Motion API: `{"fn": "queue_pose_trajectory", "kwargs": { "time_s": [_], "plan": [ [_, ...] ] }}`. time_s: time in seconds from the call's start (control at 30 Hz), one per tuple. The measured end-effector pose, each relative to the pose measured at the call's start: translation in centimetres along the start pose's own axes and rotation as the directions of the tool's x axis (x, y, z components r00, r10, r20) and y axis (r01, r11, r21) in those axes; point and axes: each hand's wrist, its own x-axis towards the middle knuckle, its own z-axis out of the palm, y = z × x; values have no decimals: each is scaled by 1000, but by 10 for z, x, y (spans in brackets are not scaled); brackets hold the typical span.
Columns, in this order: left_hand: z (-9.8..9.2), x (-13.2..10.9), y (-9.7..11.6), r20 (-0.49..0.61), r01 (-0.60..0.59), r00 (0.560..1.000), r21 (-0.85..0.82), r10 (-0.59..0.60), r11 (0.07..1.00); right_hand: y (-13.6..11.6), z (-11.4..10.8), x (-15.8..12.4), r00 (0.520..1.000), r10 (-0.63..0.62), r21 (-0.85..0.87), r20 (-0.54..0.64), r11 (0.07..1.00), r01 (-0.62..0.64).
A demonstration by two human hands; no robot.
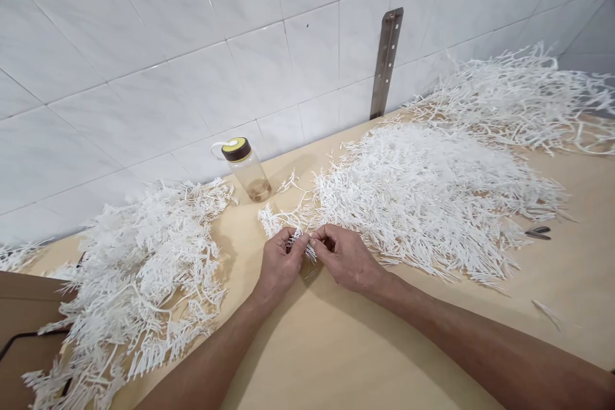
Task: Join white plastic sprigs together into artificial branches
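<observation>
Your left hand [282, 261] has its grip closed on a small white sprig [310, 254] over the middle of the bench [331, 352], and your right hand [350, 261] meets it there, thumb and finger pinched on the same piece. Just beyond your fingers lie a few loose white stems [291, 214], with the bottle [250, 173] standing behind them near the wall [202, 102]. You have one white heap [423, 198] to your right and another [148, 269] to your left.
</observation>
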Motion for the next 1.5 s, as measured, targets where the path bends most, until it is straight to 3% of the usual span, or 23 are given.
{"fn": "queue_pose_trajectory", "kwargs": {
  "time_s": [0.2,0.33,0.43,0.53,0.67,0.87,0.97,1.03,1.17,1.33,1.5],
  "plan": [
    [2,-4,-6,-48,-177,979,275,198,945,-5,1,0,1000,9,-88,-18,996,-10],
    [0,-7,-5,-41,-240,962,341,269,909,-8,3,0,989,138,-26,45,990,-137],
    [-2,-8,-3,-43,-283,949,320,312,904,-7,3,1,970,240,29,25,970,-241],
    [-2,-7,-1,-37,-232,969,200,244,952,-4,-3,2,965,261,38,-35,965,-260],
    [-2,-2,0,-31,-82,996,26,83,996,-4,-15,4,972,197,-14,-128,980,-200],
    [-1,0,4,-75,30,997,-72,-35,997,-4,-26,8,942,-80,-212,-327,977,10],
    [-2,1,4,-61,28,998,-88,-33,996,-5,-21,6,959,-159,-167,-236,979,121],
    [-2,2,3,-64,20,998,-97,-26,995,-7,-15,3,983,-141,-86,-120,988,131],
    [-1,2,3,-75,7,997,-93,-14,996,-8,-5,-1,997,-61,31,44,998,60],
    [-1,0,8,-55,0,998,-64,-4,998,-9,-2,-2,996,42,123,78,991,-51],
    [-2,0,10,-43,16,999,-57,-18,998,-13,-5,-2,975,118,184,190,971,-154]
  ]
}}
